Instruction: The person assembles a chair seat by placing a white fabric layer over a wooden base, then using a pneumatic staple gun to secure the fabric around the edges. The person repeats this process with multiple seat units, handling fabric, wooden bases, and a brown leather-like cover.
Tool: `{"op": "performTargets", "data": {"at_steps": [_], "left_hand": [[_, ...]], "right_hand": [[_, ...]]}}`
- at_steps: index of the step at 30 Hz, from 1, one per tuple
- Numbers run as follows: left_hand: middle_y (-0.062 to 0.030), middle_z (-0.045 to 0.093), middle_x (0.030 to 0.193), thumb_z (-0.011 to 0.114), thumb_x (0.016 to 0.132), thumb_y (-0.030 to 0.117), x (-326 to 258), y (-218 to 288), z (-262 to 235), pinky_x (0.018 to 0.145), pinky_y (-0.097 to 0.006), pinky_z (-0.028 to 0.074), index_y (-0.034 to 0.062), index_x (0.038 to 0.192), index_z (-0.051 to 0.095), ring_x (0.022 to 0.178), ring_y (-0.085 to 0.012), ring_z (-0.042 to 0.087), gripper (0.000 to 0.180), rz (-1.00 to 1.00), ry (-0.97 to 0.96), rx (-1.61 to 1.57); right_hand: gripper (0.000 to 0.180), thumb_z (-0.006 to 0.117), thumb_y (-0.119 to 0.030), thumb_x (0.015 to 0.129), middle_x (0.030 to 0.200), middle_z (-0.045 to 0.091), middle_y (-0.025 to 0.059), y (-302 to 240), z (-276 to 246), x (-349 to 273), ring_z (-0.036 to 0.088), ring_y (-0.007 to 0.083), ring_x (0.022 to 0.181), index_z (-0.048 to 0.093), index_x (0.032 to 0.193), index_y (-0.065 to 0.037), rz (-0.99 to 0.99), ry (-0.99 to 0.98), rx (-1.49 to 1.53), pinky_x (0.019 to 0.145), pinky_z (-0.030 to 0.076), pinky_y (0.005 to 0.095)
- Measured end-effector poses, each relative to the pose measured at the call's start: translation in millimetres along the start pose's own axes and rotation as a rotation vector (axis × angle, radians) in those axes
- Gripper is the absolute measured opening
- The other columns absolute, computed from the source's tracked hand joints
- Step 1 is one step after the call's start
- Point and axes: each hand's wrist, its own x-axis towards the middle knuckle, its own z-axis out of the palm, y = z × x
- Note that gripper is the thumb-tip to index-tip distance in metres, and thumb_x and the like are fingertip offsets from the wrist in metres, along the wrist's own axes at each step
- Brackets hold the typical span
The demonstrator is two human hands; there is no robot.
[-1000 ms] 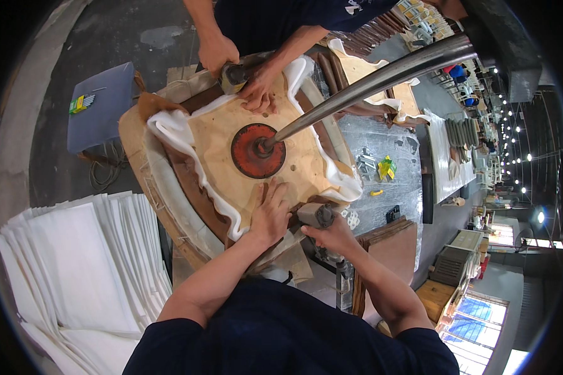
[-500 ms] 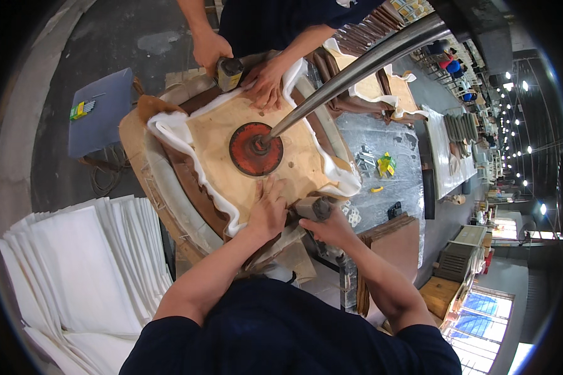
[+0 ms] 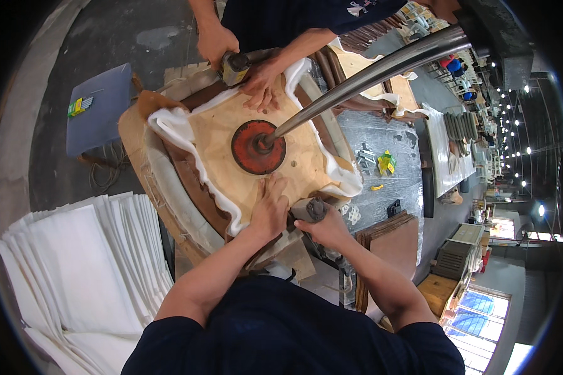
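Note:
My left hand (image 3: pixel 271 211) lies with its fingers stretched out on a pale plywood panel (image 3: pixel 216 134), just below a red round pressing disc (image 3: pixel 241 150). Brown covering material (image 3: pixel 184 164) and white padding (image 3: pixel 201 167) edge the panel. In my right hand (image 3: pixel 327 231) is a grey staple gun (image 3: pixel 308 210), its head by the panel's near right edge. A slanted metal rod (image 3: pixel 369 82) ends at the disc on the panel. Across from me, a co-worker grips another staple gun (image 3: pixel 234 67) in one hand and lays the other hand (image 3: pixel 261 84) on the panel's far edge.
White padding sheets (image 3: pixel 75 269) stand stacked at the lower left. A blue-grey stool (image 3: pixel 97 115) holds staple strips. To the right, a plastic-covered table (image 3: pixel 388 181) bears staples, a yellow-green box (image 3: pixel 386 163) and brown boards (image 3: pixel 391 247). More padded panels lie beyond the rod.
My staple gun has shifted slightly left along the near edge. The co-worker's staple gun has tilted and moved a little right. My left hand stays on the panel.

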Motion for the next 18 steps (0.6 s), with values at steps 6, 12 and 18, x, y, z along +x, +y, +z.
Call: {"op": "performTargets", "data": {"at_steps": [6, 12, 18], "left_hand": [[-0.0202, 0.058, 0.157, 0.077, 0.091, 0.008, 0, -18, -17, 0.133, -0.065, 0.026, 0.0024, 0.095, 0.074, 0.158, -0.0462, 0.043, 0.007, -0.100, -0.009, -0.169], [-0.0197, 0.057, 0.157, 0.081, 0.088, 0.011, 3, -1, -15, 0.134, -0.064, 0.026, 0.0057, 0.090, 0.076, 0.161, -0.0468, 0.039, 0.007, -0.068, -0.016, -0.031], [-0.0210, 0.057, 0.157, 0.079, 0.086, 0.011, 8, -2, -11, 0.135, -0.064, 0.024, 0.0031, 0.089, 0.078, 0.163, -0.0478, 0.036, 0.008, -0.033, -0.008, -0.022]], "right_hand": [[0.043, 0.089, -0.030, 0.094, 0.085, 0.076, 0.0065, 11, 2, 0, 0.071, 0.0163, 0.062, 0.073, 0.120, -0.001, -0.033, 0.040, 0.080, 0.064, 0.059, 0.0357], [0.048, 0.093, -0.033, 0.091, 0.088, 0.081, 0.0028, 22, 3, -23, 0.071, 0.0110, 0.060, 0.074, 0.122, -0.002, 0.187, 0.033, 0.249, 0.062, 0.061, 0.0326], [0.039, 0.090, -0.030, 0.094, 0.085, 0.078, 0.0029, 13, 3, -19, 0.069, 0.0122, 0.060, 0.075, 0.116, -0.002, 0.125, -0.030, 0.209, 0.060, 0.058, 0.0328]]}}
